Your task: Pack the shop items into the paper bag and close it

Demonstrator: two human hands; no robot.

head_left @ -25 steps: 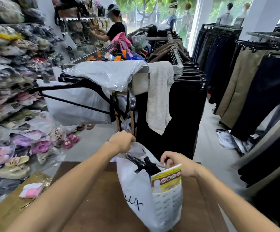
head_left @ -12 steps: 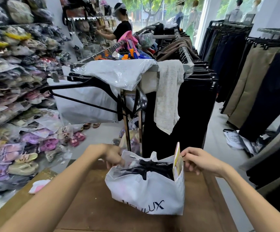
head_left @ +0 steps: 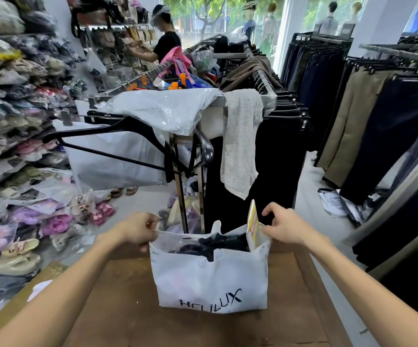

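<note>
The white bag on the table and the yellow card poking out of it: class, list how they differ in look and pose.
The white bag is broad, soft and creased, with dark lettering on its front; the yellow card is narrow, stiff and brightly printed. The bag sits on the wooden table; the card stands on edge inside it, at its right end, rising above the rim. The left hand pinches the bag's left rim; the right hand is beside the card. Both stand upright.

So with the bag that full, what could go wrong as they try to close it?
The yellow card packet pokes well above the white bag's rim beside the right hand, so it may bend or block the top from closing. The dark clothing sits heaped near the rim and could bulge out. The left hand pinches only the bag's thin edge, which might slip free.
</note>
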